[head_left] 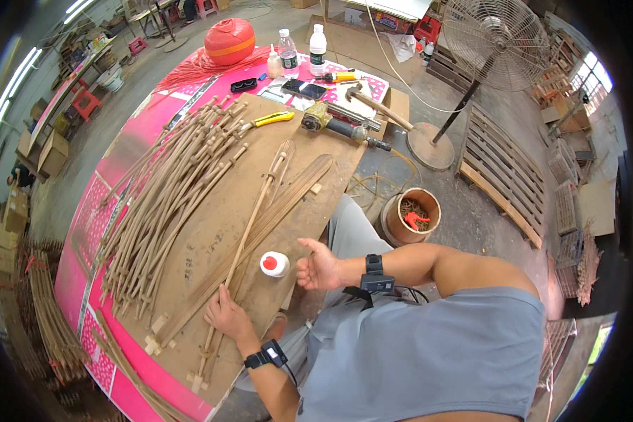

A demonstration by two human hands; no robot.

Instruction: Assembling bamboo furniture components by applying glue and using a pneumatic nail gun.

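Left hand (pixel 230 318) sits on the thin wooden rod (pixel 246 232) over the cardboard (pixel 190 243) (can't tell if pinching), right hand (pixel 319 266) loosely open by the white bottle (pixel 280 266); best keep the rod steady.

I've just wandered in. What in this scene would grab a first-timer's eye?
Probably the big heap of long brown rods across the left of the pink-covered table, with a bright red, ball-shaped bundle at its far end. A large standing fan looms at the upper right. Nearer, the person's left hand touches a single thin rod, while the right hand is beside a white bottle with a red cap.
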